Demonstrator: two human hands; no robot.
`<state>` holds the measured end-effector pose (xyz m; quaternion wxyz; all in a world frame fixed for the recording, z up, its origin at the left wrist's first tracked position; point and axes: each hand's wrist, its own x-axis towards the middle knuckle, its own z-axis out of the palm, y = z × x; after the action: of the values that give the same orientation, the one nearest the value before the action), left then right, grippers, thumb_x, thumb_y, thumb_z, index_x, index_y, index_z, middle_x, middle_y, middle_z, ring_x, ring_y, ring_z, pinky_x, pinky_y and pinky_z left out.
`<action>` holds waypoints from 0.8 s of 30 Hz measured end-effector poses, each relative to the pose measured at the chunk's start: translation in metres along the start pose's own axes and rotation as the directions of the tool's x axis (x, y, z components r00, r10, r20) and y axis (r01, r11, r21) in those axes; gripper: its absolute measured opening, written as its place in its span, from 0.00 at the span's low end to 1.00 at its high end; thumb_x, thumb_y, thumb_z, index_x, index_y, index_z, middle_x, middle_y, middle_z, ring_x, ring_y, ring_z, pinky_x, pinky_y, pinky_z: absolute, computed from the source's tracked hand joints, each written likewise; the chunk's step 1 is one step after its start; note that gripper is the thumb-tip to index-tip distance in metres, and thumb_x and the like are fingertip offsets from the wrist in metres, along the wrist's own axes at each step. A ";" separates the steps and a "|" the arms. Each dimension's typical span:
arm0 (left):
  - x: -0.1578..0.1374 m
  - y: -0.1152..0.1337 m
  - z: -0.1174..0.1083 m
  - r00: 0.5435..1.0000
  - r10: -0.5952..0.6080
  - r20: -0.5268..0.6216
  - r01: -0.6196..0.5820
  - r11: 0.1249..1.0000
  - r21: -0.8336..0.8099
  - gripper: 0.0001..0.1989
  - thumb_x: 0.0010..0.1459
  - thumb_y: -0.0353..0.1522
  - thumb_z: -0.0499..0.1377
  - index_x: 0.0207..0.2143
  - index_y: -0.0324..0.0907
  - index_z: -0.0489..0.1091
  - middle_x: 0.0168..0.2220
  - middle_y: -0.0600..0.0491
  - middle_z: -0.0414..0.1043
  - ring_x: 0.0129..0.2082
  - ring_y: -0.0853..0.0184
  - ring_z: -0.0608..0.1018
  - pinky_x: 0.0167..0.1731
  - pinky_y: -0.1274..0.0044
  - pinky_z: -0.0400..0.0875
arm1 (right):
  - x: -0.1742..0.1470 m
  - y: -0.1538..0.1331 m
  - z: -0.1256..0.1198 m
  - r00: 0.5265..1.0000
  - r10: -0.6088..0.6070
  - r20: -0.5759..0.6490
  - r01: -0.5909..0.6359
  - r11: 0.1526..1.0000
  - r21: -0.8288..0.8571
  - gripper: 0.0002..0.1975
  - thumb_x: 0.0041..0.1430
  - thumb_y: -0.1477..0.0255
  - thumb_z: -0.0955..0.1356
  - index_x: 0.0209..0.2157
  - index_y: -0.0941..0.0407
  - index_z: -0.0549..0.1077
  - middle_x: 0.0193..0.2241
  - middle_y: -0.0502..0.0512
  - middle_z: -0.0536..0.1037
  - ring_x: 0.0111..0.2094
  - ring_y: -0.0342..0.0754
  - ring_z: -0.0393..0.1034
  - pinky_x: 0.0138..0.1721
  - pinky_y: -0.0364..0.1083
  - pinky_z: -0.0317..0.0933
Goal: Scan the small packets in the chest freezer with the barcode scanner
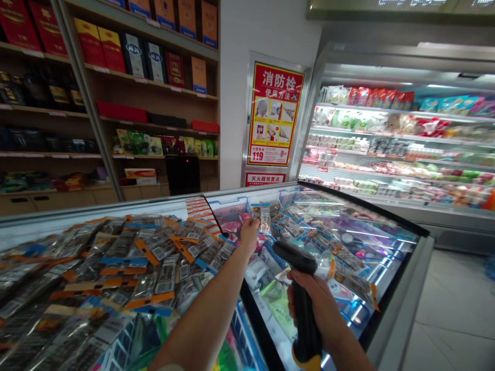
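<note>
My left hand (249,234) reaches forward over the chest freezer (386,234) with its fingers closed on a small clear packet (265,219) that has a blue strip along its top. In my right hand (315,304) is a black and yellow barcode scanner (299,288), its head pointing forward and left, below the packet. A large heap of similar packets (162,278) with orange and blue edges covers the freezer's left part. More packets (350,281) lie scattered on the glass at the right. Frozen goods in blue baskets show beneath the glass.
Shelves (147,87) with boxed bottles and bags stand behind on the left. A red and yellow fire hydrant sign (273,113) hangs on the wall. A lit open refrigerator (390,139) stands at the right, with tiled floor (444,304) before it.
</note>
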<state>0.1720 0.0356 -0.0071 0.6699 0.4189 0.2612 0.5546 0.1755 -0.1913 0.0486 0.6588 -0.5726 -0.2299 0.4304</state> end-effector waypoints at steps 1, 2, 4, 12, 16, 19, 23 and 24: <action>0.000 0.001 -0.001 1.000 -0.006 0.007 0.006 1.000 -0.006 0.08 0.40 0.31 0.58 0.19 0.40 0.59 0.18 0.60 0.59 0.20 0.75 0.63 0.24 0.80 0.57 | 0.001 -0.002 -0.002 1.000 -0.001 0.006 0.001 1.000 0.003 0.17 0.42 0.60 0.67 0.26 0.61 0.69 0.13 0.49 0.68 0.10 0.41 0.59 0.10 0.40 0.50; -0.001 0.002 -0.002 1.000 -0.009 0.011 0.009 1.000 -0.013 0.08 0.40 0.31 0.58 0.19 0.40 0.59 0.19 0.59 0.60 0.20 0.75 0.63 0.24 0.80 0.57 | 0.002 -0.005 -0.004 1.000 -0.003 0.008 0.003 1.000 0.009 0.17 0.43 0.60 0.67 0.27 0.61 0.69 0.13 0.50 0.69 0.10 0.41 0.60 0.10 0.40 0.50; -0.002 0.006 -0.005 1.000 -0.017 0.000 0.017 0.999 -0.029 0.08 0.39 0.32 0.58 0.22 0.40 0.61 0.21 0.58 0.62 0.22 0.75 0.65 0.24 0.80 0.59 | 0.006 -0.012 -0.010 1.000 0.005 0.002 -0.005 1.000 0.013 0.18 0.43 0.60 0.67 0.29 0.61 0.70 0.14 0.49 0.70 0.12 0.41 0.60 0.11 0.39 0.51; -0.025 0.021 -0.015 0.977 -0.165 -0.132 0.172 0.984 0.042 0.11 0.41 0.35 0.58 0.30 0.44 0.60 0.29 0.58 0.66 0.27 0.73 0.69 0.26 0.78 0.64 | 0.034 -0.014 -0.019 0.988 0.129 0.079 -0.123 0.989 -0.085 0.17 0.42 0.58 0.67 0.21 0.58 0.64 0.12 0.48 0.68 0.11 0.40 0.60 0.11 0.39 0.50; -0.029 0.019 -0.014 0.971 -0.140 -0.192 0.156 0.985 0.069 0.13 0.42 0.36 0.57 0.33 0.45 0.61 0.32 0.56 0.66 0.29 0.71 0.70 0.25 0.78 0.64 | 0.036 -0.007 -0.019 0.979 0.188 0.081 -0.180 0.979 -0.095 0.20 0.42 0.54 0.65 0.23 0.58 0.64 0.10 0.49 0.67 0.10 0.41 0.59 0.11 0.39 0.49; -0.019 0.013 -0.012 0.981 -0.058 -0.185 0.084 0.987 0.137 0.12 0.42 0.36 0.57 0.31 0.43 0.62 0.27 0.56 0.66 0.25 0.71 0.69 0.23 0.78 0.63 | 0.038 -0.009 -0.018 0.994 0.100 0.037 -0.096 0.989 -0.114 0.19 0.42 0.55 0.66 0.22 0.59 0.65 0.09 0.48 0.66 0.10 0.40 0.58 0.12 0.40 0.48; -0.004 0.009 -0.011 0.989 0.087 -0.120 -0.069 0.987 0.144 0.11 0.41 0.35 0.58 0.29 0.41 0.64 0.25 0.56 0.66 0.25 0.71 0.68 0.26 0.78 0.62 | 0.056 -0.029 -0.010 0.984 -0.176 -0.027 0.170 0.973 -0.157 0.16 0.43 0.59 0.66 0.17 0.58 0.65 0.08 0.49 0.65 0.11 0.41 0.57 0.13 0.41 0.49; -0.003 0.010 -0.011 0.989 0.104 -0.109 -0.089 0.987 0.134 0.11 0.40 0.34 0.58 0.28 0.40 0.64 0.24 0.56 0.66 0.25 0.71 0.68 0.27 0.78 0.62 | 0.063 -0.037 -0.008 0.960 -0.265 -0.090 0.247 0.953 -0.174 0.15 0.43 0.60 0.66 0.17 0.58 0.65 0.09 0.49 0.65 0.12 0.42 0.58 0.14 0.42 0.51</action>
<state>0.1576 0.0363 -0.0049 0.5976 0.4408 0.3141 0.5915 0.2256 -0.1427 0.0703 0.6726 -0.6126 -0.2988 0.2883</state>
